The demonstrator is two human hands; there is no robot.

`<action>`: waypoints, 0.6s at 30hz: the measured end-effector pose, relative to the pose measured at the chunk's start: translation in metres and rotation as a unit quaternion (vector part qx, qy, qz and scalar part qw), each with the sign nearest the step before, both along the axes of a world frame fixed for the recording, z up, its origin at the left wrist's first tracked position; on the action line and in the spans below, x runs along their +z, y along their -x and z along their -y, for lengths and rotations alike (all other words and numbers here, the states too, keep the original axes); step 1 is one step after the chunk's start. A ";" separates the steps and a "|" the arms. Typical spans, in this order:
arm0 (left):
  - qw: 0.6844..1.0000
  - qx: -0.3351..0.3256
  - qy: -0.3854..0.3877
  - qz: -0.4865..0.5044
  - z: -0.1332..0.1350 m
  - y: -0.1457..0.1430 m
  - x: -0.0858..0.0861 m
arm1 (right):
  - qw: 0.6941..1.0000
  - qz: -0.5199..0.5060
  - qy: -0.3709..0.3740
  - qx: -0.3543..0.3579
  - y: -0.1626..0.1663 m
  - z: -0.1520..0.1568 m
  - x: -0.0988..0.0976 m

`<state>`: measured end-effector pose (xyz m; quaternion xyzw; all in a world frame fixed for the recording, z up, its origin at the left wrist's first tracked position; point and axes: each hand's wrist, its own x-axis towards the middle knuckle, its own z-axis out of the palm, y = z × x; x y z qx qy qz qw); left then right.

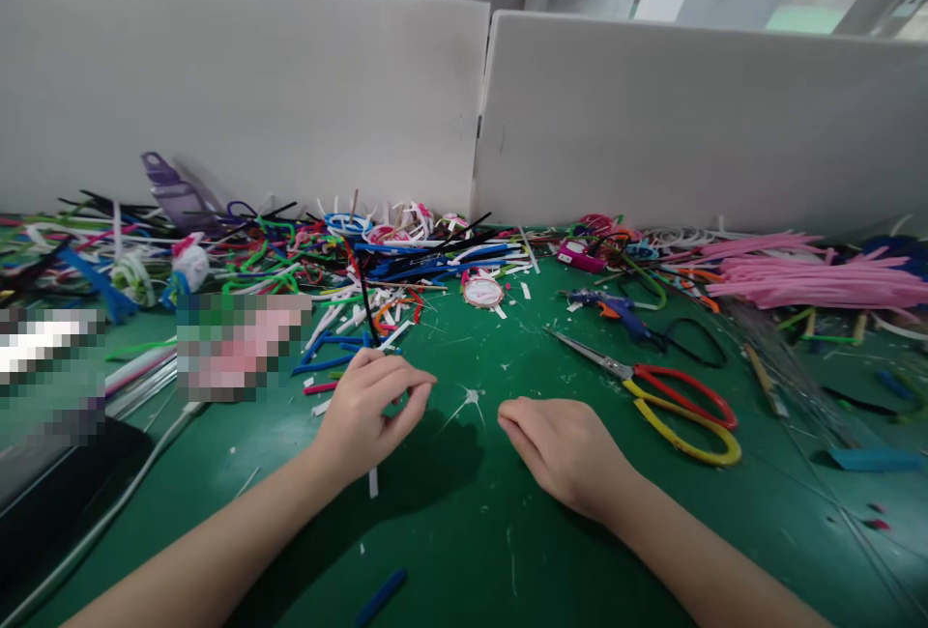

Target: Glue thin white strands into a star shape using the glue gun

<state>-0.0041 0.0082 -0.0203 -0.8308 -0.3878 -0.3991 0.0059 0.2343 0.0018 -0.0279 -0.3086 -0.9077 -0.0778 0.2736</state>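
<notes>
My left hand (371,408) hovers over the green table mat (464,522), its fingers pinched together on a black pipe cleaner (364,298) that rises up and back from the fingertips. My right hand (558,449) rests on the mat a little to the right, fingers curled loosely inward; nothing shows in it. A tangled heap of coloured pipe cleaners (290,261) lies just beyond my left hand. Scissors with red and yellow handles (663,396) lie to the right of my right hand.
A blue glue gun (613,307) and a round white disc (482,292) lie mid-table. A bundle of pink pipe cleaners (804,275) sits at the right. A purple bottle (174,191) stands at the back left. White partition boards (464,116) close off the far edge. Blurred patches cover things at the left.
</notes>
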 end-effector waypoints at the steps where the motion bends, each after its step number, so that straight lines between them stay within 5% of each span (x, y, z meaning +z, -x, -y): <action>1: 1.000 -0.007 -0.006 0.001 0.000 -0.001 0.000 | 1.000 0.002 -0.007 -0.001 -0.001 0.000 0.000; 18: 0.999 -0.018 0.032 -0.038 0.000 -0.003 -0.002 | 0.998 0.028 -0.051 -0.030 -0.003 -0.004 -0.008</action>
